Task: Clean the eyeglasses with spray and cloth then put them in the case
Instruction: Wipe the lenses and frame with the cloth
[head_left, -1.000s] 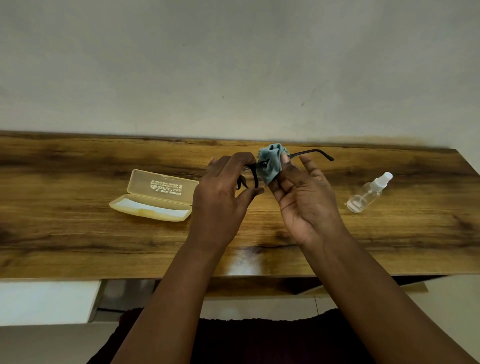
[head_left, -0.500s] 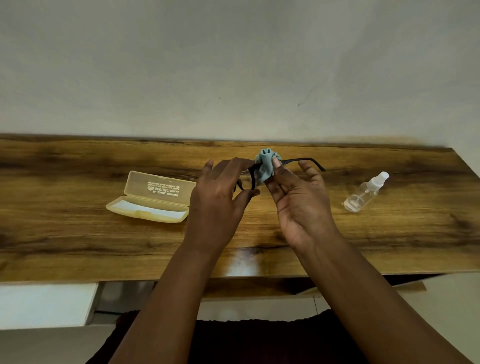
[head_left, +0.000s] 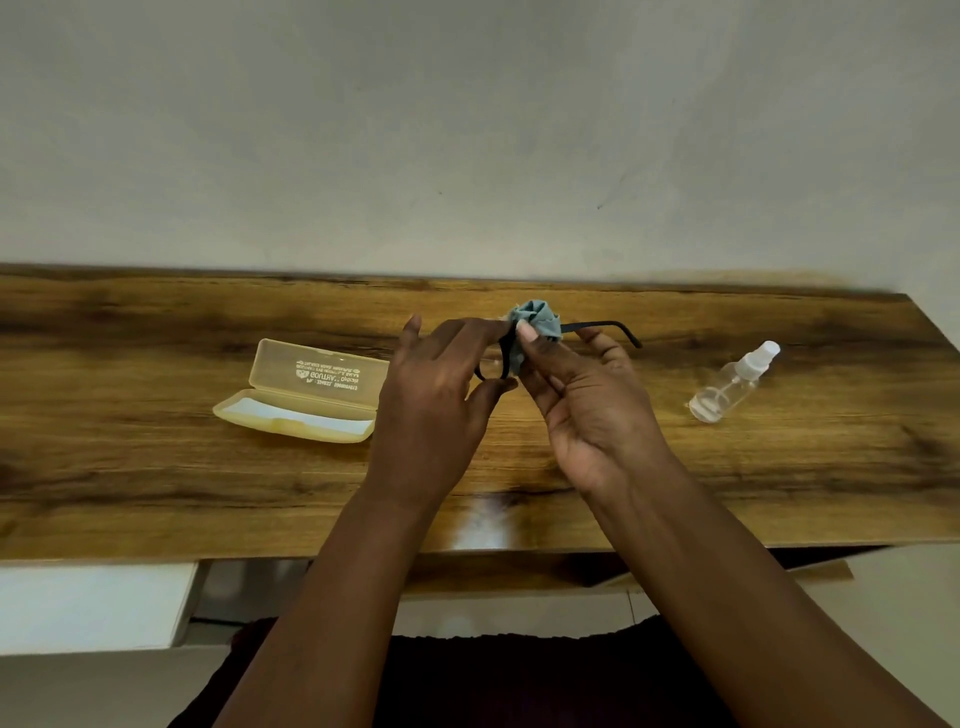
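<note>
A: Where are the eyeglasses (head_left: 597, 326)?
B: Above the wooden table (head_left: 156, 467); left hand (head_left: 436, 410) pinches the frame, right hand (head_left: 587, 400) pinches the grey-blue cloth (head_left: 537, 322) onto a lens.
A: Case (head_left: 306, 395)?
B: Open, left; spray bottle (head_left: 732, 382) lies right.

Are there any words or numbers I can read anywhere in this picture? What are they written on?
Glasses case, inside of its open lid: a few lines of white print, seen upside down and too small and blurred to read.
Spray bottle: no label or words show.
Cloth, glasses and table: no writing shows.
</note>
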